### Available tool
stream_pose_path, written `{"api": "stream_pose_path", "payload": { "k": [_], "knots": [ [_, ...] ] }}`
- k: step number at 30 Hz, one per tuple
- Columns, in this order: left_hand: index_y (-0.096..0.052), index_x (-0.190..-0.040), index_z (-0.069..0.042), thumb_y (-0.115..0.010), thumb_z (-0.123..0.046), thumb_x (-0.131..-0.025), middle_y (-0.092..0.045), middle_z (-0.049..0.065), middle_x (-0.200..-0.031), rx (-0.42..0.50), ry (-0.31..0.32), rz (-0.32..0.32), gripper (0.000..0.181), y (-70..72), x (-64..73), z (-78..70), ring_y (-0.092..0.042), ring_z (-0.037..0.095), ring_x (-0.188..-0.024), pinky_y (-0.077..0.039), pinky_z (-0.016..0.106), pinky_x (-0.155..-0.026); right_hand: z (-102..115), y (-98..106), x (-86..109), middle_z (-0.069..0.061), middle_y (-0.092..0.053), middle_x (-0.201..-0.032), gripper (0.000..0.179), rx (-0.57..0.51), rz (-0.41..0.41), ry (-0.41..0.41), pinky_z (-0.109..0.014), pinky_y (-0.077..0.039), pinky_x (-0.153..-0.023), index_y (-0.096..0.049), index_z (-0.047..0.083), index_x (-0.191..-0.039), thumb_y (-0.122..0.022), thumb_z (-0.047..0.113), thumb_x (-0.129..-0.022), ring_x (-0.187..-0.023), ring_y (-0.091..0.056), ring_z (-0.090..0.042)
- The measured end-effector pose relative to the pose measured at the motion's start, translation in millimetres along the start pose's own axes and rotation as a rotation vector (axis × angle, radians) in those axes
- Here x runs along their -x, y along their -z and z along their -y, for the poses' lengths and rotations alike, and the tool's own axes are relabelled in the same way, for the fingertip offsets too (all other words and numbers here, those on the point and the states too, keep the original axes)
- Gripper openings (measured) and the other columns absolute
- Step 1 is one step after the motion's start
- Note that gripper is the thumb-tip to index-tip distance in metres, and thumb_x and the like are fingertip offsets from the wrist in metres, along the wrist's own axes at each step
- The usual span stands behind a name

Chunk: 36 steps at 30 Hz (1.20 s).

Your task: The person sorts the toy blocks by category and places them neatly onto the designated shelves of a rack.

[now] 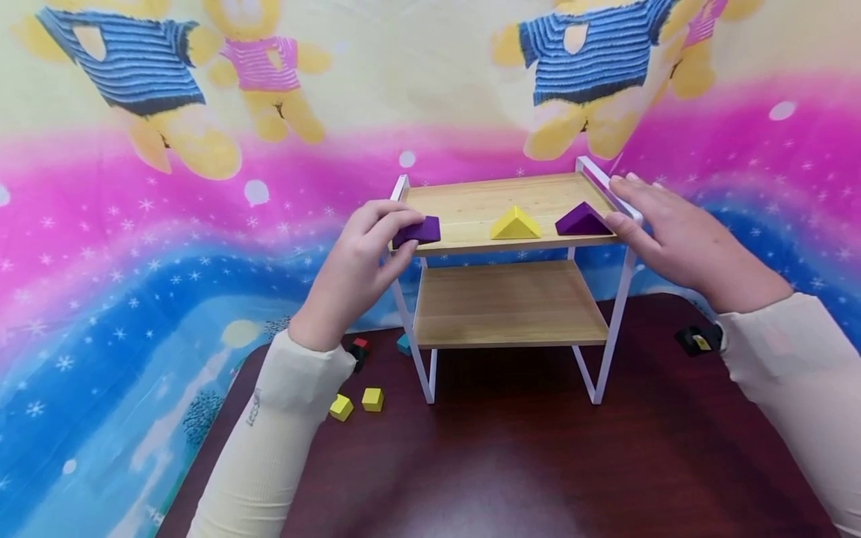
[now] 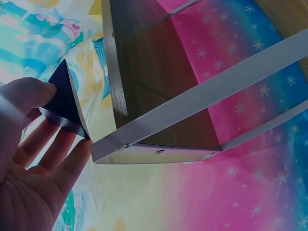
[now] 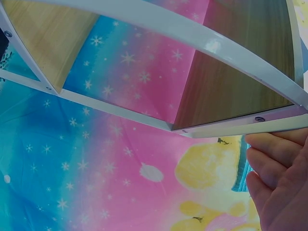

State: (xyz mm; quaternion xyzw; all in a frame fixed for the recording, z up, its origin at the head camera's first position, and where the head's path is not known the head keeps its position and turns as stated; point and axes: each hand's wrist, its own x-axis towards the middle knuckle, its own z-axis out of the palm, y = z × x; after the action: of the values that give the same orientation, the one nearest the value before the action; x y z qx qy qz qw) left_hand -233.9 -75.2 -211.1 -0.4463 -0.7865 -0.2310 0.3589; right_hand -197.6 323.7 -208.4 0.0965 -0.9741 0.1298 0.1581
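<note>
At the left front corner of a two-tier shelf's wooden top board point(image 1: 471, 205), my left hand point(image 1: 363, 250) pinches a purple triangular block point(image 1: 425, 229) between thumb and fingers. The left wrist view shows the same block point(image 2: 65, 94) by the shelf's white metal frame point(image 2: 202, 96). My right hand point(image 1: 679, 232) lies with extended fingers along the right side rail point(image 1: 605, 188). Its thumb reaches the edge of a second purple triangular block point(image 1: 582, 220) on the board's front edge. Between the two purple blocks stands a yellow triangular block point(image 1: 515, 224).
Below is the lower wooden board point(image 1: 511, 306). The shelf stands on a dark red-brown table point(image 1: 538, 463). Two yellow cubes point(image 1: 373, 400), a red block point(image 1: 361, 344) and a blue block point(image 1: 403, 344) lie left of the shelf. A patterned cloth point(image 1: 323, 172) hangs behind.
</note>
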Motion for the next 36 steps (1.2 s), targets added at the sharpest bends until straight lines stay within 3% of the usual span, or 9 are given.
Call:
{"api": "stream_pose_path", "payload": {
  "k": [10,21,36],
  "knots": [
    [-0.065,-0.131,0.000,-0.072,-0.007,-0.094,-0.057,0.019,-0.132,-0.054,0.014,0.056,0.038,-4.7,-8.9,4.6,-0.054,0.032,-0.125,-0.053,0.044,-0.100,1,0,0.7,-0.021,-0.012,-0.167,0.069,-0.003,-0.005,-0.004,-0.081,-0.035,-0.093,-0.012,0.020,-0.164,-0.041,0.047,-0.107,-0.151,-0.012,-0.047],
    [-0.064,-0.132,0.000,-0.070,-0.009,-0.096,-0.058,0.020,-0.133,-0.114,-0.025,0.098,0.038,-12.9,-16.1,6.6,-0.054,0.034,-0.125,-0.051,0.043,-0.103,1,-1,-0.2,-0.021,-0.011,-0.167,0.069,-0.007,-0.003,-0.004,-0.082,-0.034,-0.093,-0.011,0.021,-0.164,-0.040,0.047,-0.107,-0.151,-0.012,-0.047],
    [-0.065,-0.130,-0.001,-0.064,-0.012,-0.100,-0.060,0.016,-0.130,-0.130,-0.015,0.143,0.032,-20.6,-16.8,9.3,-0.057,0.031,-0.121,-0.049,0.041,-0.104,0,0,-0.4,-0.022,-0.012,-0.167,0.069,-0.005,-0.003,0.003,-0.082,-0.034,-0.093,-0.012,0.021,-0.164,-0.040,0.047,-0.107,-0.151,-0.013,-0.048]
  ]
}}
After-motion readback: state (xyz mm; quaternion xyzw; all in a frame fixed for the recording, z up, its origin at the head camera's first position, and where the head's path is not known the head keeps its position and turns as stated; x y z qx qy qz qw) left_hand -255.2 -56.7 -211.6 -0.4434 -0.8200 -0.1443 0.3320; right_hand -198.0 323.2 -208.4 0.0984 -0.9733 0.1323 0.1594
